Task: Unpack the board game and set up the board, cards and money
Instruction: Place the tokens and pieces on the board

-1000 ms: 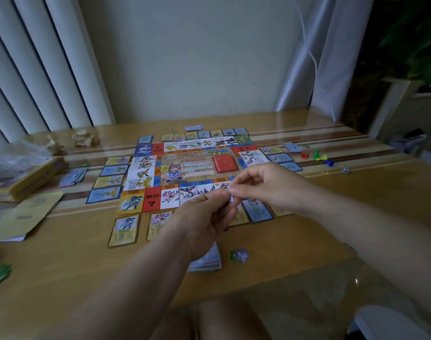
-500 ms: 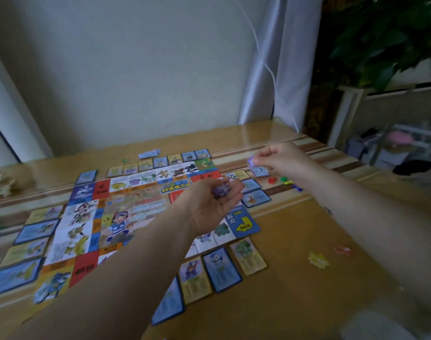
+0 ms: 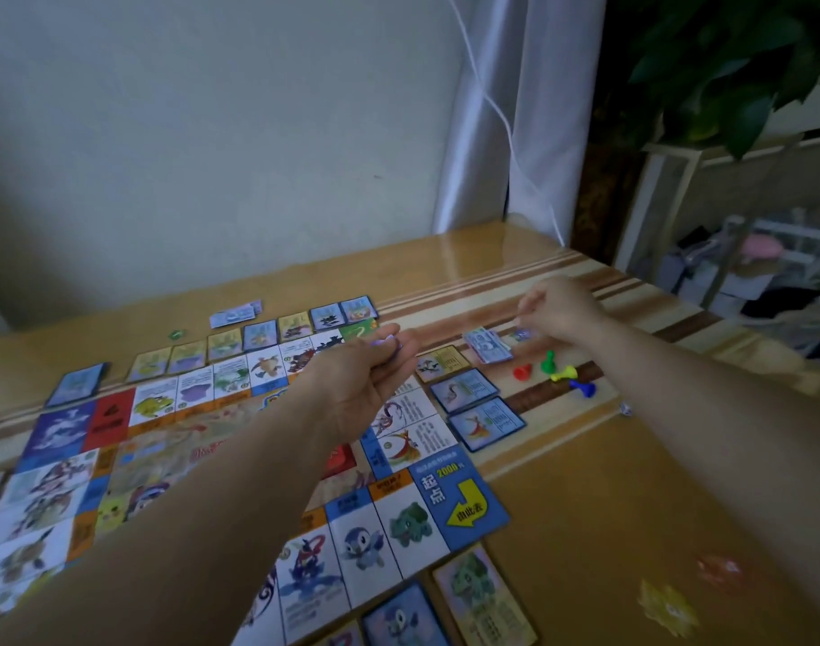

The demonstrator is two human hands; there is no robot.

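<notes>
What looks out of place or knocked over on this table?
The yellow pawn and blue pawn lie on their sides right of the board, while the green pawn stands upright. Nearer, a blurred yellow token and red token lie loose on the table, away from the board.

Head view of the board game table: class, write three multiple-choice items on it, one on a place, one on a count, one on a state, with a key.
1. Where do the pawns lie relative to the board? A on it; B on the table to its right; C in a box.
2. How many pawns show? A two; B six; C four.
3. What is the left hand doing? A holding a purple item in its fingers; B lying flat on the table; C gripping a pawn.
Key: 1 B, they sit on bare wood beside the money stack; 2 C, red, green, yellow, blue; 3 A, purple shows at its fingertips.
</notes>
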